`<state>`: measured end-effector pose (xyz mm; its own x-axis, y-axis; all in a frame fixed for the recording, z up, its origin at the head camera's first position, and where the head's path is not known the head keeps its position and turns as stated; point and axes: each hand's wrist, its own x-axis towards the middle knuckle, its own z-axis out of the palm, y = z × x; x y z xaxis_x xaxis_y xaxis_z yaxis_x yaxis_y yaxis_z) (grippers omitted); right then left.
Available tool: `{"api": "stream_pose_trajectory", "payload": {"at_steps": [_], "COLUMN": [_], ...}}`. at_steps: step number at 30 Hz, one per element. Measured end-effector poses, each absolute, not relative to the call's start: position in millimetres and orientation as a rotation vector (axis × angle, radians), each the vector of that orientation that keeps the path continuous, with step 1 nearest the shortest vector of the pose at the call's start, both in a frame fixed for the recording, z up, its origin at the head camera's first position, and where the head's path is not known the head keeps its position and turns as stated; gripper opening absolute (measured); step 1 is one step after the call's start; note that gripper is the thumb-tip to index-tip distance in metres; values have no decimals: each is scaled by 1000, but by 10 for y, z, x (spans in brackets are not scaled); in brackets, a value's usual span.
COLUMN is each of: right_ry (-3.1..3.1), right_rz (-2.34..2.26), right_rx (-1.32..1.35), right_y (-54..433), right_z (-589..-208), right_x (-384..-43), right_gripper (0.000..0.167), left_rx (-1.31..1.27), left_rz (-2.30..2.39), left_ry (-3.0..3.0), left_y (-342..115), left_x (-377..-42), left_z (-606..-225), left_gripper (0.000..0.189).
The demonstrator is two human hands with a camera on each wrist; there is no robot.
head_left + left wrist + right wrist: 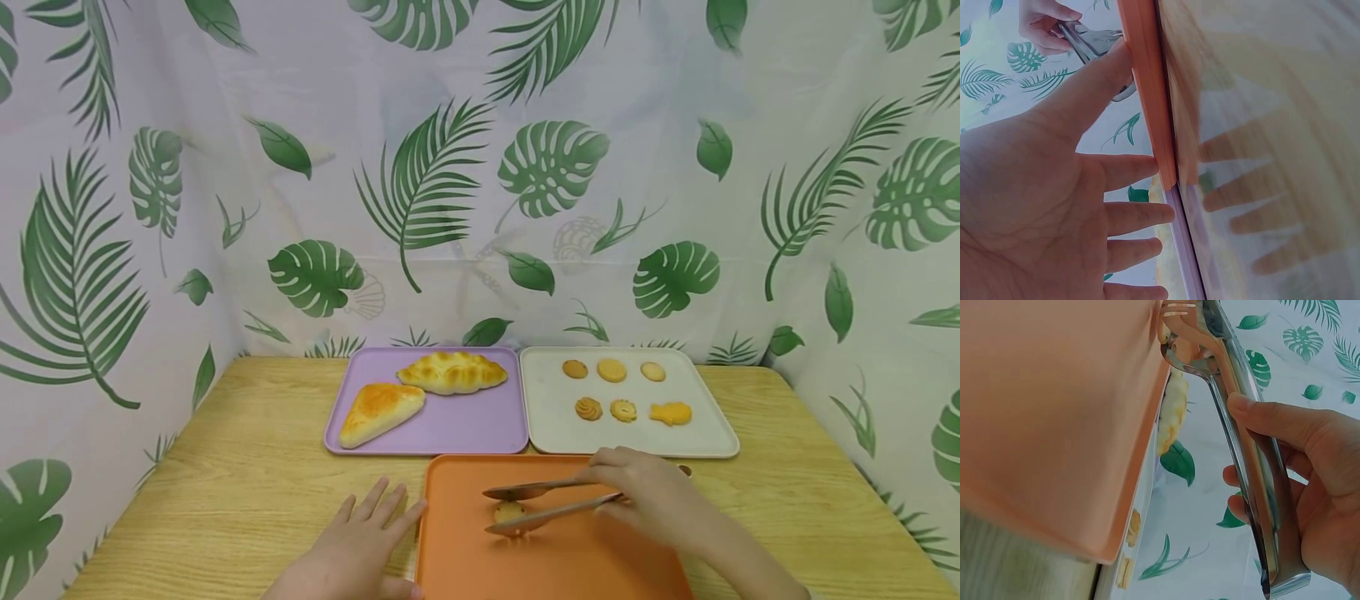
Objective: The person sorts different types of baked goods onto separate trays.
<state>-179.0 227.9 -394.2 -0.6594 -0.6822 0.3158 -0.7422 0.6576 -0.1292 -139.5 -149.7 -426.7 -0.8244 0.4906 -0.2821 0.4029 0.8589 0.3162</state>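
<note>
My right hand [645,496] holds a pair of metal tongs [527,523] over the orange tray [465,567]. Between the tongs' tips sits a small round cookie [509,510] with dark specks, partly covered by the lower tip. In the right wrist view, thumb and fingers wrap the tongs [1254,481] along their arms. Beside the orange tray's left edge, my left hand [360,542] lies with fingers spread. The left wrist view has its thumb and index fingertips right at the orange rim [1147,94].
Behind on the left, a purple tray [465,425] bears a triangular bread [381,414] and a braided bread [452,372]. Next to it, a white tray [547,417] holds several cookies in two rows, one fish-shaped [671,413]. Leaf-patterned cloth [450,275] surrounds the wooden table [247,467].
</note>
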Motion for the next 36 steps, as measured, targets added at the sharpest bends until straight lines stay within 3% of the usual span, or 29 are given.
{"api": "stream_pose_trajectory", "payload": {"at_steps": [15, 36], "right_ry": [-2624, -2700], "right_rz": [289, 328], "right_rx": [969, 842], "right_y": [2523, 2740], "right_z": [-3749, -3523], "right_x": [-2051, -2741], "right_gripper": [40, 33], "left_rx": [685, 695], "left_rz": [348, 325], "left_ry": [2694, 2695], "left_y": [-1501, -1499], "left_x": [-1383, -1395], "left_z": [-4269, -4280], "left_gripper": [98, 96]}}
